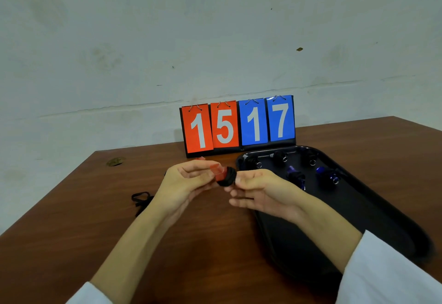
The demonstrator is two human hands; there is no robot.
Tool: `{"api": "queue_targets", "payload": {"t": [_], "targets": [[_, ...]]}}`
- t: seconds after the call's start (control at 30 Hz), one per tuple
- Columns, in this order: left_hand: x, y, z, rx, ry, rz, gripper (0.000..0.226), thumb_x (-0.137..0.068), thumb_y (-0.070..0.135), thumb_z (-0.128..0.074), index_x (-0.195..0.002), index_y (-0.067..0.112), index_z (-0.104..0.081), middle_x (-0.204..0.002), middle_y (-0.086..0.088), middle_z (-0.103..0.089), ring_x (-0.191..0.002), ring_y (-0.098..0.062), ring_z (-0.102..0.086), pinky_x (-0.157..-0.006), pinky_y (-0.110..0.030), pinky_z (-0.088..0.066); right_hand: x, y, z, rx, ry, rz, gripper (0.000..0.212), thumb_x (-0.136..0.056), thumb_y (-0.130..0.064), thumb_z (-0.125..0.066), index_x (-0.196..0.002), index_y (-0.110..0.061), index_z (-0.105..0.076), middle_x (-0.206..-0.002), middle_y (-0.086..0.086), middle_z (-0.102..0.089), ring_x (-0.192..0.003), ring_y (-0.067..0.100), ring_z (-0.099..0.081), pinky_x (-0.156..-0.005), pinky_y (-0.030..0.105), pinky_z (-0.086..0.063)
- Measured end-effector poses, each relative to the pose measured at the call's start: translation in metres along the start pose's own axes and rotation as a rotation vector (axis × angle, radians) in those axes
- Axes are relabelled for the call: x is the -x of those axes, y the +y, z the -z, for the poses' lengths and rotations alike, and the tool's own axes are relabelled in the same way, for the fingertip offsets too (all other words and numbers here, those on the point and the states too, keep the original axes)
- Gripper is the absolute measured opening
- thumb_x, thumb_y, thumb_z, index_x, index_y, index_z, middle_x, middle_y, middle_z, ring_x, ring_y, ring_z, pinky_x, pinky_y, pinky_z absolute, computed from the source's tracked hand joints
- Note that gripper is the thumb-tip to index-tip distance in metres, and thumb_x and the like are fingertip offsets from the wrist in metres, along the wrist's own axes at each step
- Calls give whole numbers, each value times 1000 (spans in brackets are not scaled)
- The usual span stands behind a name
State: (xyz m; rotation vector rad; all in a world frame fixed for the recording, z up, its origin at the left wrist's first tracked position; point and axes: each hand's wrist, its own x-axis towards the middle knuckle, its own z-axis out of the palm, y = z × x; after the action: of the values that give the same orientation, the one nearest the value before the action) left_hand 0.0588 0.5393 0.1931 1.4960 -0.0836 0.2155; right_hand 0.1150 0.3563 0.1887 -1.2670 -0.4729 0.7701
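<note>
My left hand (pixel 185 183) grips a small translucent red piece (pixel 218 172) above the brown table (pixel 119 232). A black cord bundle (pixel 227 177) is wound around the red piece's right end. My right hand (pixel 258 191) pinches that black bundle from the right with thumb and forefinger, its other fingers loosely stretched toward the left hand. Both hands hover just left of the black tray (pixel 358 208).
The black tray holds several finished pieces at its far end, some black (pixel 279 156), some blue (pixel 326 175). A loose black cord (pixel 141 199) lies on the table to the left. A flip scoreboard (pixel 238 124) reading 15 and 17 stands at the back by the wall.
</note>
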Motion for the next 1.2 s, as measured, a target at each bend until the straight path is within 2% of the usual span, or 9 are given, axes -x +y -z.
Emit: {"api": "queue_targets", "payload": {"t": [0.1,0.2,0.37,0.5,0.63,0.73,0.9,1.07,1.2], "targets": [[2,-2,-3,-128,40,-73,26,-69,13,-69,-95,11,-73,-96,-9,-73,-94,-23,-68,-83,-31,-54,0,1,2,-115,26,-49,23,-86,-5,-55,-108,-2,-63,-83,4,-70,-78,12,-63,-78,28,-56],[3,-2,-7,-211,120,-157,18,-73,9,-70,-91,11,-73,-89,0,-74,-87,-11,-69,-68,-17,-53,-1,2,1,-74,19,-50,23,-87,-5,-55,-108,-1,-63,-84,5,-69,-78,12,-63,-78,28,-56],[2,6,-2,-214,65,-123,12,-75,5,-68,-81,14,-74,-87,-3,-73,-80,-7,-68,-60,-13,-49,-1,1,-1,307,92,138,22,-87,-5,-57,-107,-8,-65,-96,5,-70,-86,12,-65,-83,25,-55],[1,11,10,-247,-4,-53,26,-84,-2,-58,-75,15,-75,-85,-1,-73,-82,-7,-67,-63,-17,-51,-3,5,-5,687,221,331,22,-85,-11,-63,-105,-19,-67,-99,1,-69,-94,12,-63,-85,20,-51],[-1,7,7,-535,81,-82,8,-79,16,-71,-82,23,-74,-85,10,-73,-84,-3,-66,-66,-14,-50,-6,14,-7,888,349,421,22,-84,-13,-65,-103,-24,-66,-95,-9,-65,-92,5,-61,-86,21,-51],[-2,6,5,-483,62,-120,23,-77,11,-72,-95,25,-68,-83,5,-73,-83,-6,-67,-68,-13,-51,-6,17,-8,1019,412,492,24,-85,-17,-64,-107,-25,-64,-94,-14,-60,-92,2,-55,-83,13,-44],[-1,-4,-4,-919,128,-355,19,-85,10,-64,-85,30,-67,-93,17,-56,-94,-3,-55,-82,-17,-45,-8,26,-7,1275,480,644,25,-86,-20,-63,-111,-19,-62,-95,-8,-59,-87,4,-48,-80,14,-38],[1,-17,-8,-1081,155,-602,13,-94,15,-48,-98,22,-58,-98,8,-51,-91,-12,-54,-78,-35,-50,-11,26,0,1254,590,726,24,-83,-16,-65,-108,-14,-64,-96,-4,-62,-87,3,-48,-81,18,-42],[2,-21,-14,-989,206,-631,13,-92,11,-53,-98,19,-62,-96,8,-60,-92,-1,-56,-81,-20,-49,-13,28,0,1279,620,772,24,-81,-13,-67,-105,-12,-65,-93,-2,-63,-83,4,-48,-77,17,-41]]}}
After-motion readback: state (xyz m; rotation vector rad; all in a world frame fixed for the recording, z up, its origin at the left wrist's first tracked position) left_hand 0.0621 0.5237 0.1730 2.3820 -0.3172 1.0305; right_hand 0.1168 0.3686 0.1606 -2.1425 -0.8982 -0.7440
